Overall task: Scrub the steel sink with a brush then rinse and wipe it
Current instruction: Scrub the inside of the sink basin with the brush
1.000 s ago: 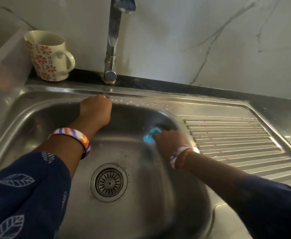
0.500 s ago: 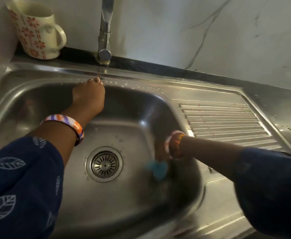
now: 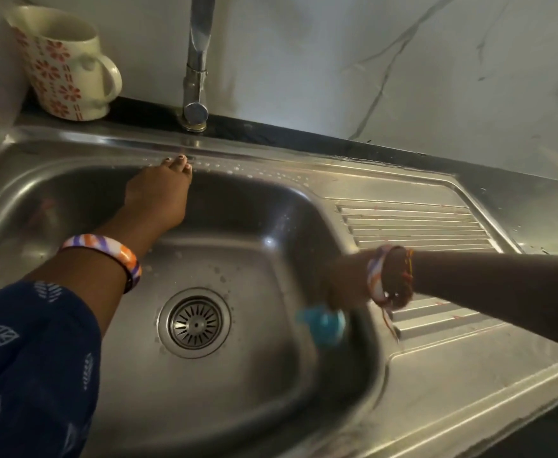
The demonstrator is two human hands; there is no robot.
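Sink (image 3: 72,153) filled most of the frame, steel, basin with drain (image 3: 195,322) at its floor centre. Brush (image 3: 323,323), blue and blurred, sat right of the drain, against the basin's right wall near the floor. Right hand (image 3: 343,282) was directly above the brush, touching it, also blurred; it appeared to hold the brush, but finger positions couldn't be made out, so grip state was a cannot-tell. Right wrist carried a striped bangle and threads, forearm crossing over the drainboard (image 3: 416,226) right of the drain.

Left hand (image 3: 157,196) was up-left of the drain, at the basin's back wall, fingers fairly straight with tips resting on the back rim; it held nothing. Striped bangle on that wrist, dark blue leaf-print sleeve (image 3: 29,358) lower left of the drain.

Water droplets dotted the back rim and the basin floor around the drain. Tap (image 3: 196,77) stood behind the back rim, straight up from the drain. Mug (image 3: 62,61), cream with red flowers, stood upright on the ledge left of the tap, handle facing the tap.
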